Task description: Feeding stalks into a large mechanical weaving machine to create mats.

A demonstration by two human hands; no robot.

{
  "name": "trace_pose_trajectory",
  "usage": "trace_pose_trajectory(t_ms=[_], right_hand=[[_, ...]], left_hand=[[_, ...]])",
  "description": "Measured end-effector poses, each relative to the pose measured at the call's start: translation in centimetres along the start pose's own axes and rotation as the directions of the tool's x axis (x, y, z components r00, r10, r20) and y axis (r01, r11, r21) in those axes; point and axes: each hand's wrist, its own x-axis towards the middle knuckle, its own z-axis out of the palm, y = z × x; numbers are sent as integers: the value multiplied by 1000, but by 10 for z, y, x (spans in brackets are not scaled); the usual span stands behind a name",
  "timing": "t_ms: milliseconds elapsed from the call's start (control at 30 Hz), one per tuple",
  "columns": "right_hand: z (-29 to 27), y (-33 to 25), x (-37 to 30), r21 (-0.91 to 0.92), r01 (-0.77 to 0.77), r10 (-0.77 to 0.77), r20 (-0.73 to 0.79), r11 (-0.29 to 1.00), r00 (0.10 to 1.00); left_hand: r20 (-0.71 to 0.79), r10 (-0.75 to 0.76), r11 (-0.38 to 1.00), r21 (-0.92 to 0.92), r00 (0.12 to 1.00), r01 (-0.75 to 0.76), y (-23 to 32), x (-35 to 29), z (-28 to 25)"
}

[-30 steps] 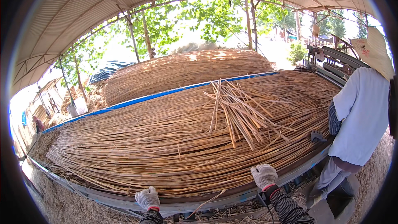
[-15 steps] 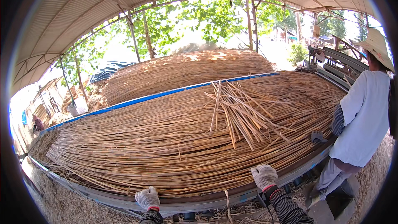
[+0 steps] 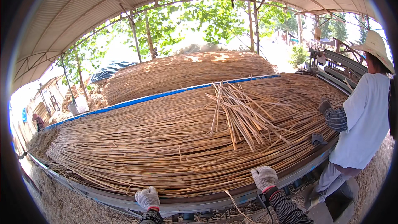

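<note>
Reeds [image 3: 141, 145] were spread lengthwise over the worktop [image 3: 199, 204], between its near edge and its blue far edge. The left hand [image 3: 147, 198] and right hand [image 3: 264, 177] were placed well apart at the near edge; their fingers were curled, but whether anything was clamped could not be told. Light, level pressure was judged best, as dry stems might be split. The reeds were slim, smooth and straw-brown; shorter, paler canes [image 3: 242, 120] were heaped askew toward the right end.
</note>
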Motion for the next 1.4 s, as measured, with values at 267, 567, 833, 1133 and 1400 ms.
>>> trace_pose_trajectory(t_ms=[267, 567, 833, 1133, 1400], right_hand=[[-9, -6, -3, -7, -26, 26, 17, 1000, 1000], [10, 6, 2, 21, 37, -36, -75, 999, 997], [5, 3, 1, 49, 19, -16, -63, 999, 998], [1, 1, -3, 35, 40, -37, -102, 999, 994], [5, 3, -2, 49, 48, -41, -135, 998, 990]], left_hand=[[8, -4, 1000, 3, 1000, 4, 2, -1, -6], [6, 6, 1000, -9, 1000, -5, 4, -1, -6], [-4, 5, 1000, -4, 1000, -5, 1, -1, -3], [-9, 16, 1000, 5, 1000, -16, 1, -1, -4], [-22, 6, 1000, -14, 1000, -6, 3, -1, -5]])
